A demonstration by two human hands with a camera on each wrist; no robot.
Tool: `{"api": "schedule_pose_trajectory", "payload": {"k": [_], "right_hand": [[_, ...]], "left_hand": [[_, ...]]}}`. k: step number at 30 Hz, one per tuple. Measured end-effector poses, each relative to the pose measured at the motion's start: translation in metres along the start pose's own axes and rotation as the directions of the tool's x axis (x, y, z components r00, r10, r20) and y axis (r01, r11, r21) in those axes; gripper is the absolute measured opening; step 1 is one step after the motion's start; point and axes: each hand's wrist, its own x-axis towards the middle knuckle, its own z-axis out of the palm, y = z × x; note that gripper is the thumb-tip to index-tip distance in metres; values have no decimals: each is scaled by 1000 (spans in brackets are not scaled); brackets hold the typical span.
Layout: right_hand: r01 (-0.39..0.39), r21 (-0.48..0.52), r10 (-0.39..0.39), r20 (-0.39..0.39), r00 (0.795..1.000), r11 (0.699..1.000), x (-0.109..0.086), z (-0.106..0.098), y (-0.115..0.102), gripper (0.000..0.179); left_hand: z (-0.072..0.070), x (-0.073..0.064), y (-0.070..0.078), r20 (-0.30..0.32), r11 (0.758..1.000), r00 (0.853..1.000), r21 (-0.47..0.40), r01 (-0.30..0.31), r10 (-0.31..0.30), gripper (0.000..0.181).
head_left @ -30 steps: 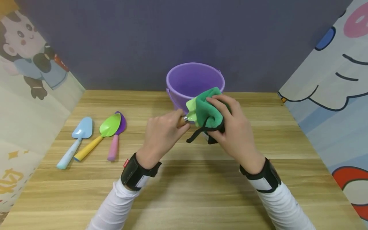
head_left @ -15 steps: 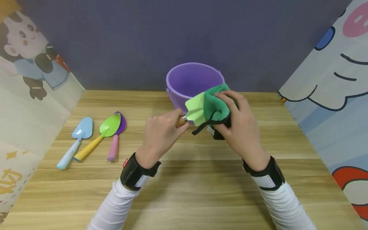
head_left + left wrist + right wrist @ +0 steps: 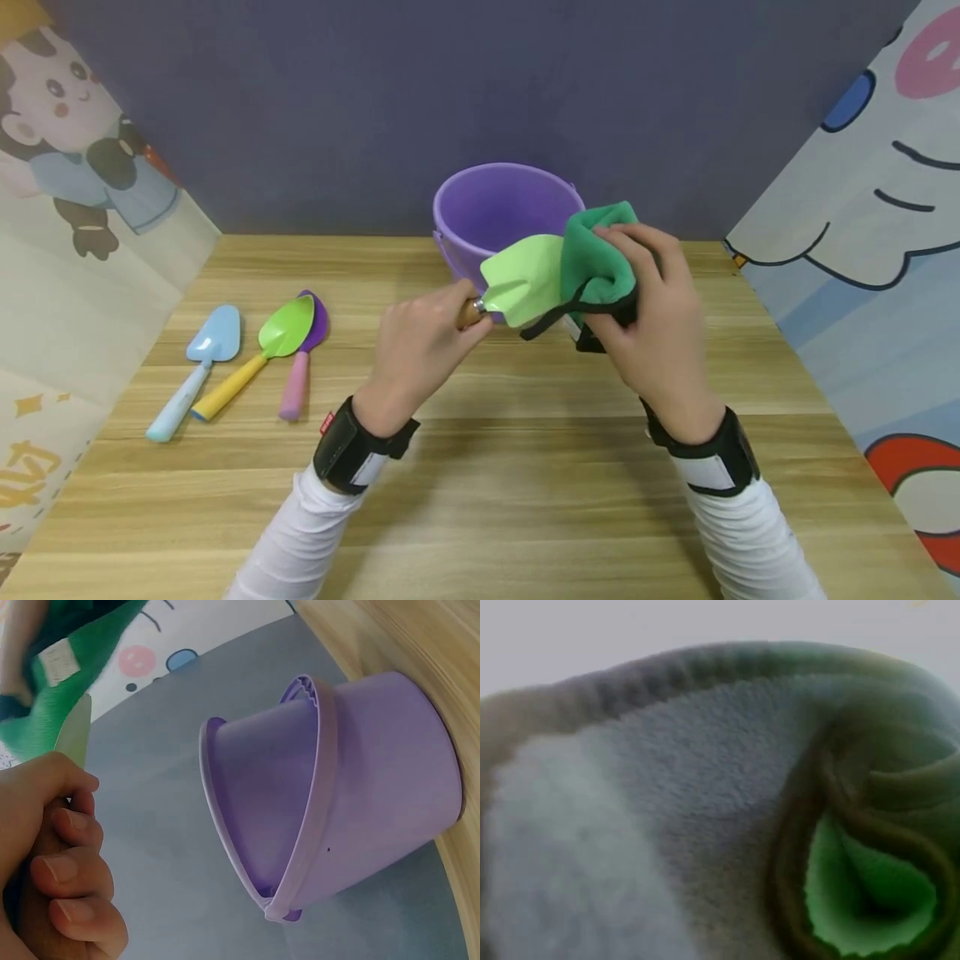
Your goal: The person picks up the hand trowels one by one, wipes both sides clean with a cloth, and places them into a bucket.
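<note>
My left hand [image 3: 420, 346] grips the wooden handle of a small garden trowel with a light green blade [image 3: 528, 271]. In the left wrist view its fingers curl round the brown handle [image 3: 46, 922]. My right hand [image 3: 663, 321] holds a bunched green cloth [image 3: 596, 262] with black edging, folded over the tip end of the blade, which it hides. A black strip of the edging hangs toward the trowel. Blurred cloth [image 3: 705, 765] fills most of the right wrist view. Both hands are raised over the table in front of a purple bucket [image 3: 457, 229].
At the left of the wooden table [image 3: 525, 500] lie a light blue trowel [image 3: 216, 333], a green trowel with a yellow handle [image 3: 287, 327] and a purple one with a pink handle [image 3: 296, 383]. A dark wall [image 3: 337, 117] stands behind the bucket.
My right hand has drawn the cloth to the right and slightly up along the blade, baring more of the light green metal. The left hand stays nearly still on the handle.
</note>
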Motion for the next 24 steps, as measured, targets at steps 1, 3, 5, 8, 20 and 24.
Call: {"api": "schedule_pose_trajectory", "payload": {"k": [1, 3, 5, 8, 20, 24], "right_hand": [[10, 22, -9, -30, 1000, 1000, 0, -1, -1, 54], [29, 63, -24, -81, 996, 998, -1, -3, -4, 51], [50, 96, -39, -117, 992, 994, -1, -4, -7, 50], [92, 123, -73, -152, 986, 988, -2, -4, -11, 49], [228, 120, -215, -115, 970, 966, -9, 4, -28, 49], [297, 98, -294, -44, 955, 950, -13, 11, -34, 52]], "left_hand": [[0, 0, 0, 2, 1000, 1000, -5, 5, -5, 29], [1, 0, -1, 7, 1000, 1000, -12, 12, -12, 28], [1, 0, -1, 13, 1000, 1000, -16, 16, -16, 29], [2, 0, -1, 23, 1000, 1000, -23, 20, -19, 29], [1, 0, 1, 35, 1000, 999, -14, 16, -16, 34], [1, 0, 1, 23, 1000, 1000, 8, 3, -3, 33]]}}
